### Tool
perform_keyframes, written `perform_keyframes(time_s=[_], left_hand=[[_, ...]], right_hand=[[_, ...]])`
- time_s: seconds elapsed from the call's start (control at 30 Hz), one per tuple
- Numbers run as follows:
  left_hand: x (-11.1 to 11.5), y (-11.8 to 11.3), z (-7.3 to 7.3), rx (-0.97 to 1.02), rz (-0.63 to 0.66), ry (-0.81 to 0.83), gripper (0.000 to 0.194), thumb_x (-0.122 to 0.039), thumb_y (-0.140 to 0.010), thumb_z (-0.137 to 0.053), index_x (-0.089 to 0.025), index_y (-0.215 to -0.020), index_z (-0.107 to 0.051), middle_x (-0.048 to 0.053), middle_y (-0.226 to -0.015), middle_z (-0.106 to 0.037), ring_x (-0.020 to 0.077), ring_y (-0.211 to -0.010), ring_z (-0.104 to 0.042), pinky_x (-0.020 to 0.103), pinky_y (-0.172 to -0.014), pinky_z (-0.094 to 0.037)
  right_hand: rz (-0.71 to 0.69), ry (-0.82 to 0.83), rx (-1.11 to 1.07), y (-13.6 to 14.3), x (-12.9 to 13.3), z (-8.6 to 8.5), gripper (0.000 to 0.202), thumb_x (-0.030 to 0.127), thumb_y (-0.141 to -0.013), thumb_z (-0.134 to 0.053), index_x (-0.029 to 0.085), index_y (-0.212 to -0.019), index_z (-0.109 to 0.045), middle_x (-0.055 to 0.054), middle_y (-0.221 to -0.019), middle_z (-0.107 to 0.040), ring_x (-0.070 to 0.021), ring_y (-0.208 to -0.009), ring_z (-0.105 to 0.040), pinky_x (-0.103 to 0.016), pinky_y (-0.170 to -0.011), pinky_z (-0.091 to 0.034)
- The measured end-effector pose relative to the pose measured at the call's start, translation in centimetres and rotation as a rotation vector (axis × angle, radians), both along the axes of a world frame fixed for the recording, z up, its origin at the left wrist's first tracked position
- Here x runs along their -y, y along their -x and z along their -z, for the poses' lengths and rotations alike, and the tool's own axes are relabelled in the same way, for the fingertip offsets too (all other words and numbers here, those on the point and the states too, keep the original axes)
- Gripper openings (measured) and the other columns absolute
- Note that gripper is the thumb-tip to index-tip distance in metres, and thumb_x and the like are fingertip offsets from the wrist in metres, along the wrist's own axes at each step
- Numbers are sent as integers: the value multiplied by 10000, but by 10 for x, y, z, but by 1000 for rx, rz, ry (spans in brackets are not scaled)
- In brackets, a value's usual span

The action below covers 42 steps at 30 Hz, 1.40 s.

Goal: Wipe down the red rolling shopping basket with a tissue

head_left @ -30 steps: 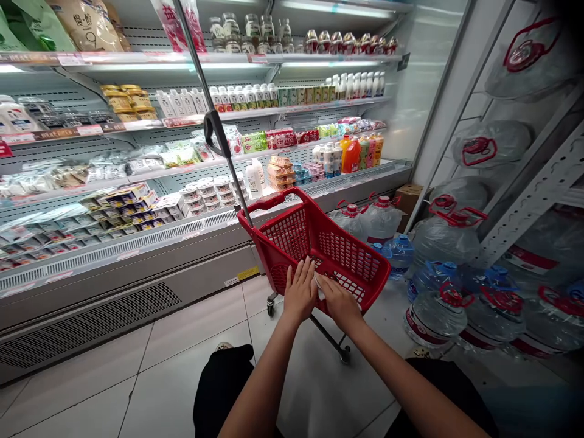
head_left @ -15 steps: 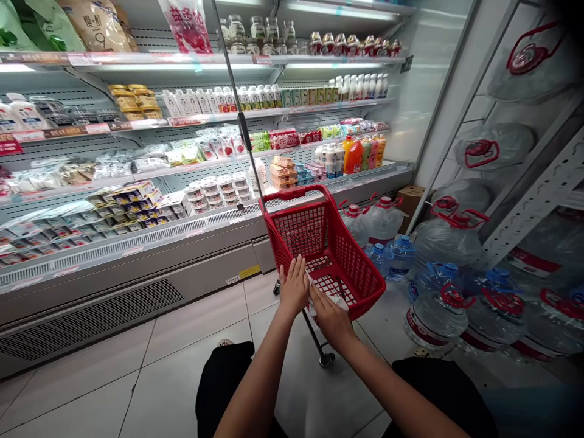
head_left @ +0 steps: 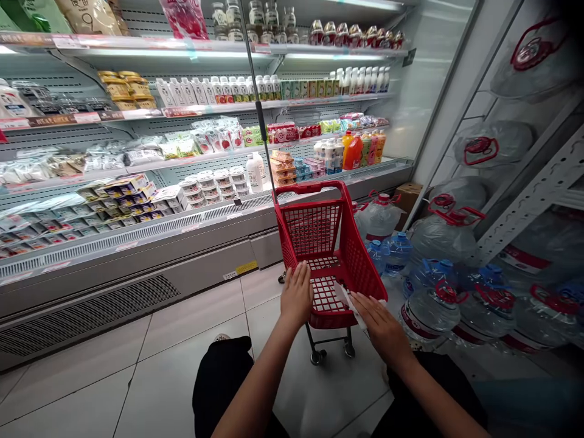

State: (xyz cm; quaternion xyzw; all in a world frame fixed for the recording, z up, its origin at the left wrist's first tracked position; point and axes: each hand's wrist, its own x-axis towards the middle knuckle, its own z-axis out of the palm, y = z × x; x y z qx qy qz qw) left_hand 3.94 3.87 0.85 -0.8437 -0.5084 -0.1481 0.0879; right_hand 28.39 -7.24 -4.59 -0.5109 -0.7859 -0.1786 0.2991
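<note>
From where I'm standing, the two hands have just parted. A second ago they were side by side on the near edge of the red cart; now a stretch of that edge lies between them. The left hand is at the near left corner, laid out flat with the fingers stretched ahead and nothing in it that I can see. The right hand has gone across to the near right corner, its fingers long and straight over a white tissue that pokes out past their tips. The thumb is hidden, so I can't make out how firmly that tissue is pinched.

The red cart has swung round as well. Its near end now squares up to the person, directly ahead of the hands, with the basket floor in sight beyond the fingers and a thin pole rising from the far left corner. To my eye, that turn puts both near corners within easy reach, and the tissue is now at the right-hand corner instead of the left.

Around them little is different: the chilled shelves run beyond the hands and off to their left, and big water bottles crowd the floor just right of the right hand.
</note>
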Motion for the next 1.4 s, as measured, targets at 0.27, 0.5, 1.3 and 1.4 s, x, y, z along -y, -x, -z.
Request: perform_keyframes(time_s=[0.27, 0.5, 1.3, 1.4], left_hand=[[15, -10, 13, 35, 18, -43, 600, -234, -1063, -290, -240, -1660, -225, -12, -1704, -262, 171, -1589, -218, 471, -1316, -210], [-14, 27, -4, 46, -52, 19, 562, -277, -1079, -282, -317, -1640, -285, -53, -1679, -313, 169, -1564, -294, 472, -1321, -189], [9, 24, 5, 78, -61, -48, 734, -539, -1083, -306, -241, -1675, 11, 20, -1720, -226, 187, -1597, -192, 464, -1337, -32], [19, 10, 7, 69, 9, -54, 728, -539, -1078, -326, -262, -1677, -20, -1, -1713, -259, 184, -1595, -198, 444, -1335, -106]], right_hand=[[-25, -16, -32, 81, -1, 5, 750, -13, -944, -320, 186, -1659, -213, -82, -1583, -499, -214, -1467, -469, -433, -1233, -396], [-144, 23, 15, 42, -14, -1, 717, -5, -982, -363, 258, -1643, -272, -35, -1544, -554, -181, -1400, -546, -412, -1197, -451], [-249, 40, -114, 29, -35, -12, 770, -34, -905, -310, 275, -1609, -355, -34, -1543, -553, -199, -1488, -435, -485, -1211, -449], [-298, 52, -70, 46, -24, -8, 734, -11, -931, -328, 259, -1614, -344, -37, -1537, -559, -190, -1471, -460, -442, -1206, -458]])
